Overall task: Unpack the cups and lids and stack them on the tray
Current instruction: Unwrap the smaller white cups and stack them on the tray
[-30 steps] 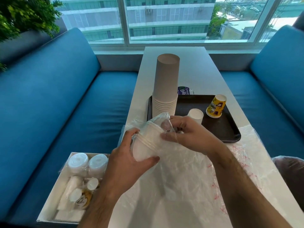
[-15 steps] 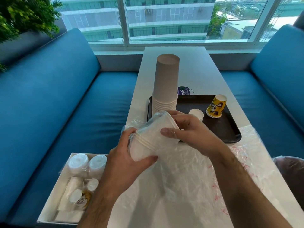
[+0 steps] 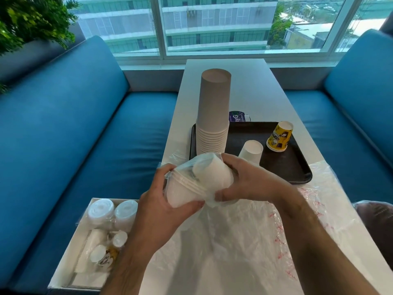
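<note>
A short stack of white cups [image 3: 185, 188] lies sideways above the table, partly wrapped in a clear plastic bag [image 3: 234, 231]. My left hand [image 3: 161, 201] grips the stack's wide end from below. My right hand [image 3: 244, 179] holds the narrow end, which sticks out of the bag's mouth. Behind them a black tray [image 3: 297, 167] carries a tall upside-down stack of grey-white cups [image 3: 213, 111], a single upturned white cup [image 3: 252, 151] and a yellow printed cup [image 3: 279, 136].
A white box [image 3: 70, 248] on the blue bench seat at lower left holds wrapped lids and small cups. Loose clear plastic covers the near part of the white table [image 3: 255, 88]. A purple packet [image 3: 237, 117] lies behind the tray. Blue sofas flank the table.
My right hand has shifted from the bag's top to the narrow end of the stack, and the plastic has slid back, baring that end. The left hand keeps its grip.
</note>
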